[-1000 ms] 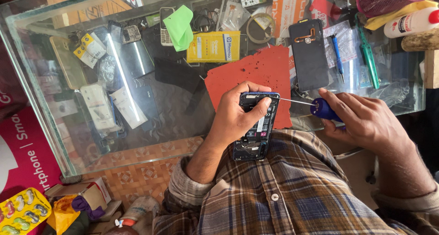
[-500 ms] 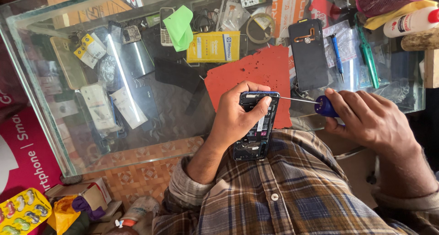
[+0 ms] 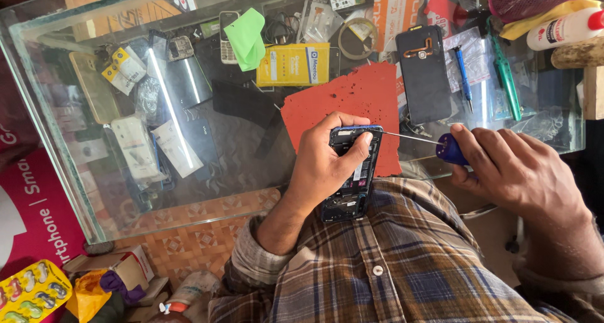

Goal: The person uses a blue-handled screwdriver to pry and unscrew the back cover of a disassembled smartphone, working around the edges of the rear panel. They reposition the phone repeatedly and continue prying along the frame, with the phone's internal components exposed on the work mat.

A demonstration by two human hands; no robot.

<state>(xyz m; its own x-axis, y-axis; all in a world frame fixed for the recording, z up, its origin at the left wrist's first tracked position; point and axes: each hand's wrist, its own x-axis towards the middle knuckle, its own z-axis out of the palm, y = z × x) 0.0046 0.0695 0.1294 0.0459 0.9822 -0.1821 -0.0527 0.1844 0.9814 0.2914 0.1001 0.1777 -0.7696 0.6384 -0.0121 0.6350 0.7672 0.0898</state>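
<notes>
An opened mobile phone [image 3: 351, 172], its back cover removed and its boards and connectors exposed, was held in the left hand [image 3: 327, 162] over the near edge of the glass bench [image 3: 207, 172], partly above a red mat [image 3: 352, 103] and partly against the checked shirt [image 3: 402, 266]. The left grip was closed around the phone, the thumb laid along its right edge and the fingers wrapped behind. A thin precision screwdriver [image 3: 434, 144] with a blue handle was pinched in the closed right hand [image 3: 509, 172], its fine shaft pointed at the upper right corner of the phone. The phone was judged to be light and stiff but fragile where open; it would best be held by its frame edges, with the bare circuitry left untouched. The screwdriver was judged light and slender, apt to slip off a small screw head unless steadied. A dark back panel [image 3: 425, 71] lay on the glass beyond.
</notes>
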